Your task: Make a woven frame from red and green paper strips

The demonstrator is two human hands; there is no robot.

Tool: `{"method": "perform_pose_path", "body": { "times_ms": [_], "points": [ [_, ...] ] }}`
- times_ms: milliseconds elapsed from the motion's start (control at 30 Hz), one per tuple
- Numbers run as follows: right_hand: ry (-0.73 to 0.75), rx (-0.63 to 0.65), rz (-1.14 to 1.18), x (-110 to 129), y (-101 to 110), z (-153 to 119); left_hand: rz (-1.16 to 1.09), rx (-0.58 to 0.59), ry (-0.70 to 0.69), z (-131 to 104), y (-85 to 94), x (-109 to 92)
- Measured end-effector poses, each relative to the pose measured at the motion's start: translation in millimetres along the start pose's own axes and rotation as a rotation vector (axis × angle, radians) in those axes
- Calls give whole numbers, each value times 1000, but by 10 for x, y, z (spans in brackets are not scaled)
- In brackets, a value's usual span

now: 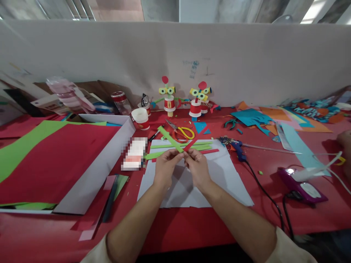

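Two held: green strip and red strip, meeting in a V above white paper.
Left hand: pinching where they meet.
Right hand: pinching there too.
Red surface: scissors beyond.

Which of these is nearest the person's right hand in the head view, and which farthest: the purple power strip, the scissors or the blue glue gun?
From the right hand:
1. Scissors: just beyond the hand, slightly to its left.
2. Blue glue gun: to its right.
3. Purple power strip: farther off, well to the right.
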State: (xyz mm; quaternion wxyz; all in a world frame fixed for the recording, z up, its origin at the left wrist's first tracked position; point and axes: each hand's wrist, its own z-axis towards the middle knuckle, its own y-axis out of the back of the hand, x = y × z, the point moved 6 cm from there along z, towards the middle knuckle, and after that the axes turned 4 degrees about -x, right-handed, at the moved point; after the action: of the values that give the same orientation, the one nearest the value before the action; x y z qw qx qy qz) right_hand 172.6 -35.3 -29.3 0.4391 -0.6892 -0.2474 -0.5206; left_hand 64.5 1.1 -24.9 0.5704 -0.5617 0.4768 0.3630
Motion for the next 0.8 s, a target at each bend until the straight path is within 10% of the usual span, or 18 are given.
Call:
{"method": "perform_pose_path", "body": {
  "times_ms": [567,800],
  "points": [
    [61,12,-179,117,66,45,-366,-8,438,102,91,106],
    [319,276,-326,281,-81,-3,-427,85,539,80,53,203]
  ]
}}
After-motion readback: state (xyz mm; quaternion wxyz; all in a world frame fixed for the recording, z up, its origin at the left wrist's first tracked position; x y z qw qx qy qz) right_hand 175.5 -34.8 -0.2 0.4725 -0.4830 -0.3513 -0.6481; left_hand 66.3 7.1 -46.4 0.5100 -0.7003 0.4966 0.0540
